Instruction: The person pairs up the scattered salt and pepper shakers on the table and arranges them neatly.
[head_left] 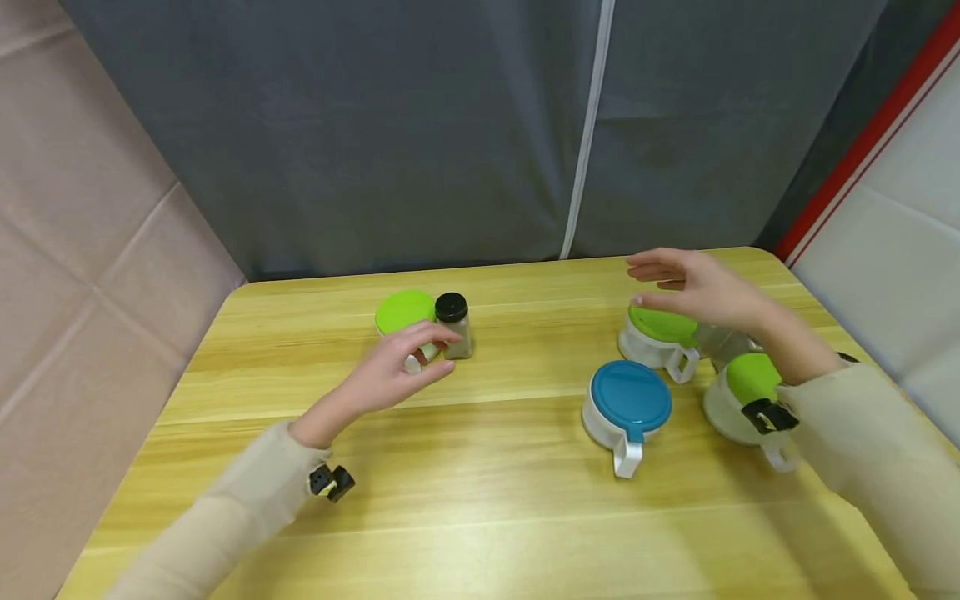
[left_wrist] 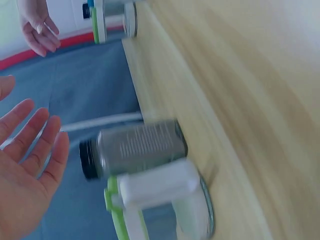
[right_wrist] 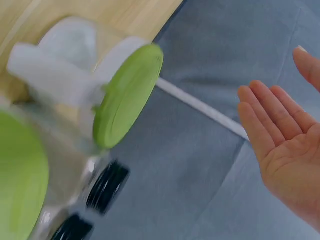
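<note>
My left hand (head_left: pixel 390 367) hovers by a small clear jar with a black lid (head_left: pixel 452 308), its fingers loosely bent and nothing in them. Left of that jar stands a green-lidded pot (head_left: pixel 405 310), partly hidden by the hand; the left wrist view shows its white handle (left_wrist: pixel 160 184). On the far right, my right hand (head_left: pixel 705 287) is held over another green-lidded pot (head_left: pixel 660 327), its fingers apart from the lid. The right wrist view shows that palm (right_wrist: pixel 287 150) bare, with the pot's green lid (right_wrist: pixel 129 97) off to one side.
A blue-lidded pot (head_left: pixel 632 396) with a white handle stands right of the table's middle. A third green-lidded pot (head_left: pixel 738 392) sits under the right forearm, near black-capped jars (right_wrist: pixel 107 187). A grey curtain (head_left: pixel 375 150) hangs behind the wooden table (head_left: pixel 465 500).
</note>
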